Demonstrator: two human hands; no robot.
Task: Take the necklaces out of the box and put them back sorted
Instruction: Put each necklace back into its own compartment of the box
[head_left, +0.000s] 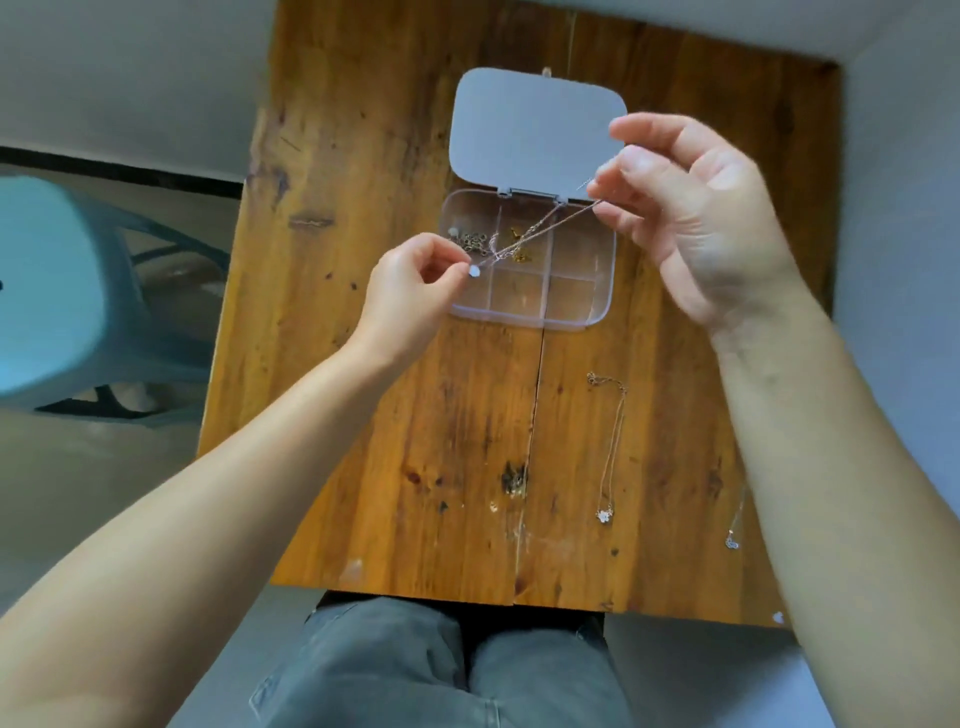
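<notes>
Wooden table (395, 415) underneath everything, with a pale blue chair (62, 291) off to the left side. Clear plastic box (527, 312) lying open near the far end, lid (535, 130) folded flat behind it, inside split into small compartments. Left arm and right arm reaching in over the box. Right hand (691, 218) raised above the box's right side, thumb and forefinger pressed together on one end of a thin chain. Left hand (410, 291) lower, by the box's left edge, pinching the other end of that necklace (540, 231) beside its small round pendant (474, 270). Chain pulled out taut between both hands, crossing above the compartments. Dark beaded piece (470, 241) left in the far-left compartment, gold piece (517, 244) in the middle one; other compartments apparently bare. Second necklace (613, 441) laid out straight on the table nearer the body, a third (733, 535) partly hidden by the right forearm. Judging by this: mid take-out, third chain just lifted clear. Next move probably calls for carrying it sideways without snagging the box contents, then laying it flat and untangled alongside the other two
</notes>
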